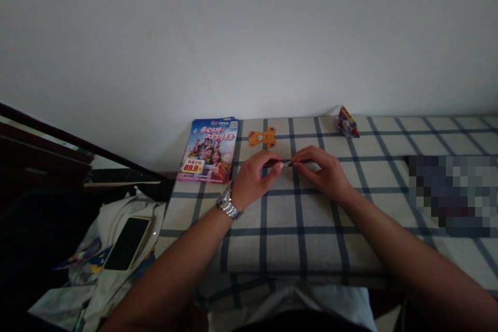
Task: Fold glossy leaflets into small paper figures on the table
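Together, left hand (252, 179) and right hand (324, 172) pinch opposite ends of a strip (288, 164), flat against the table (280, 218), likely to steady it.

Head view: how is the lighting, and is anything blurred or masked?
Head view: dim and underexposed, the lower left nearly black; a pixelated block masks part of the checked tablecloth; the small strip pinched between left hand and right hand is too dark to identify.

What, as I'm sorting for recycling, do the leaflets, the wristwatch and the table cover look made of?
Leaflets: printed paper, probably coated; thin stacked sheets with bright colour print.
Wristwatch: silvery metal, probably steel; its links glint.
Table cover: matt woven cloth, likely; it drapes over the edge.
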`<action>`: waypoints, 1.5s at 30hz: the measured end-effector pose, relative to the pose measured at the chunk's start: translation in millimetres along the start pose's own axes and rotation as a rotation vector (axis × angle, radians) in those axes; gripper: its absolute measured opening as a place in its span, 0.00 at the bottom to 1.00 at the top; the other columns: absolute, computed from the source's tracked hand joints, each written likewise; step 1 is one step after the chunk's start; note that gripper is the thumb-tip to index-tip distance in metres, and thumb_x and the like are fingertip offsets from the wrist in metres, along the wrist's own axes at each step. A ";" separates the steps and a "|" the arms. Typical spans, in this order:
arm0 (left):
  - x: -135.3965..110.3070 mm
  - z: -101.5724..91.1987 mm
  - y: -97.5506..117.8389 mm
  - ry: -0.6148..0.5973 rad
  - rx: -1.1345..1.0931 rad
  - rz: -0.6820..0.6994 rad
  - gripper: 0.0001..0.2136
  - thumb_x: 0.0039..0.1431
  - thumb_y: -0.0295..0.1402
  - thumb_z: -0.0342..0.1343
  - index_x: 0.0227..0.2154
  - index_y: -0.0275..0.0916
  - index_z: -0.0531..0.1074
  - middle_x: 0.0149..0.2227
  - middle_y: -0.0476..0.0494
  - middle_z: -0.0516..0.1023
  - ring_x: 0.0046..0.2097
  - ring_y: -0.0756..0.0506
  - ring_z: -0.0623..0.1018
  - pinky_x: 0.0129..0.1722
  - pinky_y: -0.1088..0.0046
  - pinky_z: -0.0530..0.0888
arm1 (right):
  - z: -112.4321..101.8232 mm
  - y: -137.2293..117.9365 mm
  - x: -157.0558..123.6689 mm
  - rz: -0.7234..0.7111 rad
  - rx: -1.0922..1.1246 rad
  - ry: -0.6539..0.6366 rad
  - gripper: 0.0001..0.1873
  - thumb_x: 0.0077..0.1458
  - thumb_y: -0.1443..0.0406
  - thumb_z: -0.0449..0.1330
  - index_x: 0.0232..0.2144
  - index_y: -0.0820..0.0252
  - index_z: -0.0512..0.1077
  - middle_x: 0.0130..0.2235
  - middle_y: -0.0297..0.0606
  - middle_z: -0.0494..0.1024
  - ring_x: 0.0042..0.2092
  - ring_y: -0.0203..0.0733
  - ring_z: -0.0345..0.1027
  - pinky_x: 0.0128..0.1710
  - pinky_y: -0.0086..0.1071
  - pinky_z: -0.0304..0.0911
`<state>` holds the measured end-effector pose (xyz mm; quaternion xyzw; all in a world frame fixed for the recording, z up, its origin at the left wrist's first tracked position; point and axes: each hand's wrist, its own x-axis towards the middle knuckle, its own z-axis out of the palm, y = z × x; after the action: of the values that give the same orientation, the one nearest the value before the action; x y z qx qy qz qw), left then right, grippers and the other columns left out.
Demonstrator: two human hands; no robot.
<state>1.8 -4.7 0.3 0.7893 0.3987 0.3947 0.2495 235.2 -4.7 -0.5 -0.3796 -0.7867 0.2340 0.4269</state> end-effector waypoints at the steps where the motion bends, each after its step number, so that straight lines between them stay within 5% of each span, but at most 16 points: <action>1: 0.0 -0.1 0.3 -0.002 0.000 0.000 0.10 0.73 0.40 0.54 0.43 0.41 0.77 0.41 0.44 0.82 0.43 0.45 0.81 0.45 0.68 0.77 | 0.2 0.1 0.0 0.002 -0.003 0.000 0.03 0.67 0.65 0.63 0.42 0.51 0.76 0.42 0.40 0.81 0.45 0.48 0.77 0.46 0.44 0.74; 19: -0.7 1.9 -3.4 0.063 0.006 0.048 0.07 0.71 0.37 0.58 0.46 0.42 0.75 0.44 0.44 0.78 0.46 0.45 0.78 0.48 0.66 0.77 | -1.0 0.1 2.2 0.028 -0.029 0.004 0.07 0.67 0.61 0.63 0.47 0.52 0.76 0.45 0.41 0.80 0.48 0.49 0.75 0.49 0.43 0.72; 30: 0.3 2.0 -5.9 0.113 0.037 0.118 0.11 0.68 0.32 0.62 0.51 0.43 0.73 0.49 0.44 0.79 0.51 0.44 0.78 0.54 0.62 0.76 | 2.4 17.0 -1.7 0.219 0.003 0.086 0.16 0.67 0.55 0.63 0.53 0.52 0.75 0.51 0.43 0.80 0.49 0.50 0.78 0.49 0.46 0.76; 39: 2.1 1.6 -5.9 0.134 0.035 0.168 0.12 0.67 0.27 0.62 0.51 0.43 0.73 0.50 0.44 0.78 0.54 0.43 0.78 0.57 0.58 0.77 | -0.3 12.9 -0.5 0.234 -0.017 0.085 0.17 0.66 0.52 0.63 0.51 0.52 0.77 0.50 0.44 0.78 0.45 0.48 0.79 0.46 0.46 0.79; 45: 2.1 0.6 -6.1 0.199 0.040 0.133 0.11 0.68 0.29 0.62 0.51 0.44 0.73 0.50 0.44 0.78 0.53 0.43 0.78 0.56 0.56 0.78 | 4.4 14.0 -0.4 0.337 0.124 0.180 0.27 0.61 0.51 0.67 0.59 0.51 0.69 0.59 0.46 0.75 0.46 0.47 0.80 0.44 0.42 0.81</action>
<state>0.5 0.5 -3.5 0.7756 0.3762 0.4787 0.1664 237.2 3.1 -12.7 -0.4982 -0.6549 0.3154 0.4727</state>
